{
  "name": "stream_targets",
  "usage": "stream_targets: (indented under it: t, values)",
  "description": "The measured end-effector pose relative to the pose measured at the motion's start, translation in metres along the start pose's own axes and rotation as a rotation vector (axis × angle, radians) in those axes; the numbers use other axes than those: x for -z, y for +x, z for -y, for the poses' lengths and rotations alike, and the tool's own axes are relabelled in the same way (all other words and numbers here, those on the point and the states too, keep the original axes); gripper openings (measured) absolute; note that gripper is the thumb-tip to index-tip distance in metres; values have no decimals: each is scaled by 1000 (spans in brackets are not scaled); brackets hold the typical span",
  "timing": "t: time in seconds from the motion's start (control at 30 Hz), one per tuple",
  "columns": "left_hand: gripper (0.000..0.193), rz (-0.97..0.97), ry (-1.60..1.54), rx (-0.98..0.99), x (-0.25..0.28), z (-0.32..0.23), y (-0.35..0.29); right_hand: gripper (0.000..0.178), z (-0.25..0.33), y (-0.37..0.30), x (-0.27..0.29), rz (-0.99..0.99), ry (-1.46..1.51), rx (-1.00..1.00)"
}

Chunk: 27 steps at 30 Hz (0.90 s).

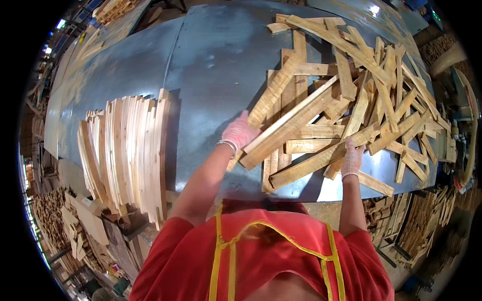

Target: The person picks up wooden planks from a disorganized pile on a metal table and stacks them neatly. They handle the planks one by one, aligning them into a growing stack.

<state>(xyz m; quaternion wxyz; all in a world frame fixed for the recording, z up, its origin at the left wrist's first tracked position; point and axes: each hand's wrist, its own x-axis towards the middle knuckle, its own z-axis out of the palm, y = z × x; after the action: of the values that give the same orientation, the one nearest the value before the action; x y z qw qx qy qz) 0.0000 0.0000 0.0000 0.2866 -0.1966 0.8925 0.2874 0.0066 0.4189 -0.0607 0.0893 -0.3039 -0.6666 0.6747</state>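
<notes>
My left hand point(240, 133), in a pale knit glove, is closed around a rough wooden slat point(273, 90) that slants up toward the far right. Right beside that hand lies the end of a wider wooden board point(288, 125). My right hand point(353, 156), also gloved, grips another wooden slat point(314, 163) along its near side; its fingers are partly hidden. Both slats lie at the front left of a tangled heap of loose slats point(386, 95), which cross each other at many angles on the metal-topped table point(216, 60).
On the left of the table stands a row of pale slats point(130, 145), packed side by side, with ends past the near edge. More stacked wood point(113, 10) is at the far left. Piles of offcuts point(50, 210) sit below on the left, and others point(422, 220) on the right.
</notes>
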Motion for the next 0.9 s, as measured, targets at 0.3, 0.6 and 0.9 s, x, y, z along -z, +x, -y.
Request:
stream_targets:
  t: [0.3, 0.6, 0.9]
  values:
    - [38, -380, -369, -12, -8, 124, -98, 43, 9, -97, -52, 400, 364, -422]
    - [66, -851, 477, 136, 14, 294, -153, 40, -11, -206, -171, 492, 269, -463]
    - [83, -4, -463, -260, -33, 222, -153, 54, 14, -314, -256, 651, 4, -249]
